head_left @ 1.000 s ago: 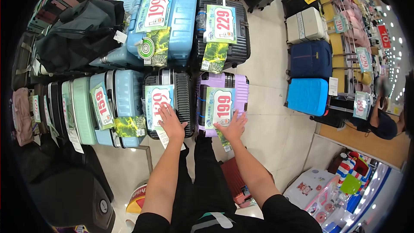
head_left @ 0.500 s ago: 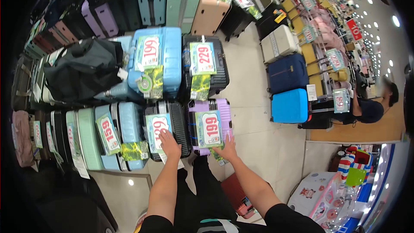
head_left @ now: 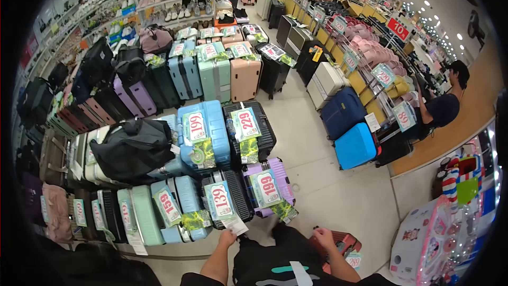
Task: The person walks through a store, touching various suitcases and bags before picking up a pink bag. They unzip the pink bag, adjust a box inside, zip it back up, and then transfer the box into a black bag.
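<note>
My left hand (head_left: 227,238) is low beside my leg, its fingers curled in. Just above it a white paper tag (head_left: 236,226) hangs from the black ribbed suitcase (head_left: 241,201) with the 139 price card (head_left: 219,200). I cannot see the hand gripping the tag. To the right of that case stands a purple suitcase (head_left: 286,182) with a 199 card (head_left: 266,187). My right hand (head_left: 324,238) hangs by my other leg with its fingers drawn together, nothing visible in them. Behind it, lower down, is a dark red suitcase (head_left: 346,243).
Rows of suitcases stand ahead and left, with a black bag (head_left: 132,148) lying on some. A blue suitcase (head_left: 355,147) and a display of pink slippers (head_left: 370,47) line the right side. A person in dark clothes (head_left: 443,108) stands there. A boxed toy (head_left: 418,238) is at lower right.
Both hands have left the 139 and 199 cards and dropped toward my sides, their fingers closing. The view has tilted up, bringing in shoe shelves at the back.
</note>
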Demonstrator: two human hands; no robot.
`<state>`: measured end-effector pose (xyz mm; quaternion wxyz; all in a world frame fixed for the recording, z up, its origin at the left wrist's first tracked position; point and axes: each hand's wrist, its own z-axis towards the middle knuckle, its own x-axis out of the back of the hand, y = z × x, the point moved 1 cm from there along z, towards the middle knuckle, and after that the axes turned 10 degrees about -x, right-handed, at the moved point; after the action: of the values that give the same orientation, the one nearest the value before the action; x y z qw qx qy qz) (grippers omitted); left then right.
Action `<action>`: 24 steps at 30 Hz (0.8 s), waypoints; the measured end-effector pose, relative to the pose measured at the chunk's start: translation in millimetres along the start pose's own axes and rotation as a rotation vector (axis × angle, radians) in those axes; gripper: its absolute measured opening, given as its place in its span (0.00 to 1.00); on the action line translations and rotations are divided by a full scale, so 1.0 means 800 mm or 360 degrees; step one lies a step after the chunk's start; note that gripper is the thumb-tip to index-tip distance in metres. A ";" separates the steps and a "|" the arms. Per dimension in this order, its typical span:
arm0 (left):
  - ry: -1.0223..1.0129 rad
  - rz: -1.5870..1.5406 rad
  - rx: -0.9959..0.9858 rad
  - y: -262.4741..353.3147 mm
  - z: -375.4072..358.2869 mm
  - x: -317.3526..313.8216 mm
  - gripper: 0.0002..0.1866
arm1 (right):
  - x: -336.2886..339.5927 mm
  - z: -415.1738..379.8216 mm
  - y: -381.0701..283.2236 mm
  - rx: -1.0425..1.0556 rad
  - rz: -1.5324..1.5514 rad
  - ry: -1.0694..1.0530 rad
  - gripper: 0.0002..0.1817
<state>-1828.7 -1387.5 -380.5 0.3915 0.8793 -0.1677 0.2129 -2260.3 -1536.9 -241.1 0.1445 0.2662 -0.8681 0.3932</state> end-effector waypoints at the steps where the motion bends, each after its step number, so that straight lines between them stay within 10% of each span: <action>1: -0.0077 0.0132 0.0024 -0.023 -0.005 -0.008 0.27 | 0.013 -0.004 0.000 0.0022 0.0037 0.0047 0.12; 5: 0.0052 -0.0129 0.0391 -0.118 -0.055 -0.036 0.13 | 0.062 0.030 -0.001 -0.0033 0.0165 0.0135 0.14; 15: 0.0640 -0.0742 0.1083 0.045 -0.155 -0.035 0.15 | 0.172 0.292 -0.072 0.0223 0.0147 -0.0003 0.13; 20: 0.0378 -0.0278 0.0767 0.214 -0.062 -0.116 0.18 | 0.239 0.344 -0.062 -0.0154 0.0503 -0.0495 0.12; 22: 0.0346 0.0407 0.0183 0.329 -0.001 -0.130 0.18 | 0.264 0.350 -0.044 -0.0223 0.0536 -0.0545 0.12; 24: 0.0353 0.0078 0.0002 0.447 0.051 -0.132 0.24 | 0.283 0.358 -0.011 -0.0287 0.0515 -0.0526 0.12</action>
<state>-2074.2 -1632.8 -238.0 0.4017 0.8463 -0.1448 0.3187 -2451.9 -1838.7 -317.5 -0.0412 0.1703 -0.9429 0.2833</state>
